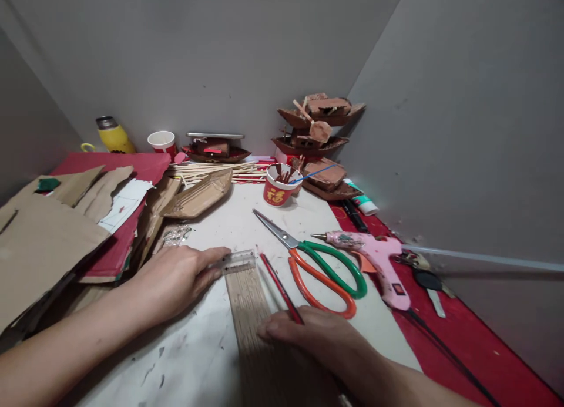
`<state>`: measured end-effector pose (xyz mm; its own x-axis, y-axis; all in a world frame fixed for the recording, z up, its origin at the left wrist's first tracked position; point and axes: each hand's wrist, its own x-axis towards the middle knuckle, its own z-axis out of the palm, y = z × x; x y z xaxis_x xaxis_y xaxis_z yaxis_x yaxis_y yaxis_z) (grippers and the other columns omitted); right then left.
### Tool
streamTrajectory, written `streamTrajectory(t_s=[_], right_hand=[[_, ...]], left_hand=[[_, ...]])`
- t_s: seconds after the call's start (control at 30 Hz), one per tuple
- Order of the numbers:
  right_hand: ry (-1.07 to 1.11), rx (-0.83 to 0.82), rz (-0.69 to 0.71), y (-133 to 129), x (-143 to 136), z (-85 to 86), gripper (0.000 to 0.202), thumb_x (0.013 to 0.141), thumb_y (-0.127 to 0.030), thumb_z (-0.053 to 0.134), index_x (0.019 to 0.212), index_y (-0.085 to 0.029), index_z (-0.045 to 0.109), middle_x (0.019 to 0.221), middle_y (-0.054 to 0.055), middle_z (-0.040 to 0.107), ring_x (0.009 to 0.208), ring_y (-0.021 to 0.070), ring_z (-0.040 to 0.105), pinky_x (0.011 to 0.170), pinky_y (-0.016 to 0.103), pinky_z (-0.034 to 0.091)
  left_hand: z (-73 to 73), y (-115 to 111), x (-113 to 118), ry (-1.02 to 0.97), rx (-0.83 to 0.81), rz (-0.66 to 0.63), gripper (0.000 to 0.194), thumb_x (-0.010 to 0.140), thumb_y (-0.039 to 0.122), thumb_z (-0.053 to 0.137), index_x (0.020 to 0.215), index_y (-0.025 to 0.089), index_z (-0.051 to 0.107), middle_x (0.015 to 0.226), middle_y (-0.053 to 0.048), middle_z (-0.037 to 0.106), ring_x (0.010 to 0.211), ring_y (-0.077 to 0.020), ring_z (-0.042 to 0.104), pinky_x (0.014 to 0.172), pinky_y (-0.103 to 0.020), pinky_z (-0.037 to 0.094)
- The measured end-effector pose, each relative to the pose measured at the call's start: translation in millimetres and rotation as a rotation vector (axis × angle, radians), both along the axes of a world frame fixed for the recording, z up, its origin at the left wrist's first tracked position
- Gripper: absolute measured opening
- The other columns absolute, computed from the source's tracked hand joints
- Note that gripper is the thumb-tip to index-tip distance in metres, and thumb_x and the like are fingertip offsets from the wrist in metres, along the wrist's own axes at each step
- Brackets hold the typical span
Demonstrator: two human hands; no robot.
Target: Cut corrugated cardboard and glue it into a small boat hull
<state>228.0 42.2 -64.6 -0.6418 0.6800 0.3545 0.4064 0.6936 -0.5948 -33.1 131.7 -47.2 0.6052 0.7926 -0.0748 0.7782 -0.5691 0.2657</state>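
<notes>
Clear ruler (239,262) and red pencil (281,288) held over a brown cardboard strip (247,307).

The ruler's left end is pinched between thumb and fingers of the left hand (176,279), and its length is laid across the strip's far end; the pencil is gripped in the closed fingers of the right hand (315,333), its far tip pointed just right of the ruler. The strip is stretched toward the near edge, on a white sheet (194,360), and is partly covered by the right hand. To the right, scissors (288,239) are laid open, with a pink glue gun (374,254) beyond them. Stacked cardboard (48,242) is seen at left; at the far side, a paint-smeared paper cup (277,194) is flanked by brown model boats (324,187).
</notes>
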Motion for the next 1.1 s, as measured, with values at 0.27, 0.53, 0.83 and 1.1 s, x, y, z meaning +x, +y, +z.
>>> streamTrajectory(t_s=[0.27,0.53,0.83,1.1], right_hand=[[0.254,-0.057,-0.296,-7.7,19.7,-22.0,0.036,0.095,-0.042,0.046,0.127,-0.032,0.058,0.111,0.007,0.072,0.101,0.0271,0.068,0.089,0.038,0.055],[0.731,-0.457,-0.590,14.2,2.5,20.7,0.047,0.095,-0.055,0.036,0.094,-0.023,0.070,0.059,0.005,0.066,0.059,0.0230,0.068,0.054,0.035,0.056],[0.550,-0.542,-0.577,35.2,-37.2,26.8,0.022,0.078,-0.033,0.073,0.072,-0.020,0.056,0.055,-0.002,0.060,0.043,0.0110,0.055,0.039,0.020,0.042],[0.955,-0.750,-0.422,38.1,-50.5,-2.7,0.017,0.088,-0.033,0.057,0.099,-0.020,0.059,0.062,-0.002,0.062,0.057,0.0153,0.063,0.049,0.025,0.053]], left_hand=[[-6.4,0.6,-3.7,-0.087,-0.005,-0.002,0.035,0.093,0.039,0.044,0.120,0.026,0.063,0.089,-0.008,0.076,0.078,-0.0219,0.071,0.075,-0.031,0.051],[-9.0,0.9,-3.6,-0.016,0.033,-0.001,0.035,0.091,0.033,0.044,0.120,0.027,0.063,0.085,-0.010,0.075,0.076,-0.0261,0.070,0.068,-0.034,0.051],[-6.5,1.1,-1.6,0.012,0.010,-0.009,0.036,0.092,0.034,0.042,0.122,0.030,0.061,0.091,-0.009,0.075,0.080,-0.0298,0.070,0.067,-0.038,0.050],[-8.2,2.3,-1.1,0.000,0.014,0.000,0.034,0.091,0.033,0.045,0.119,0.029,0.064,0.086,-0.009,0.075,0.076,-0.0269,0.070,0.065,-0.034,0.049]])
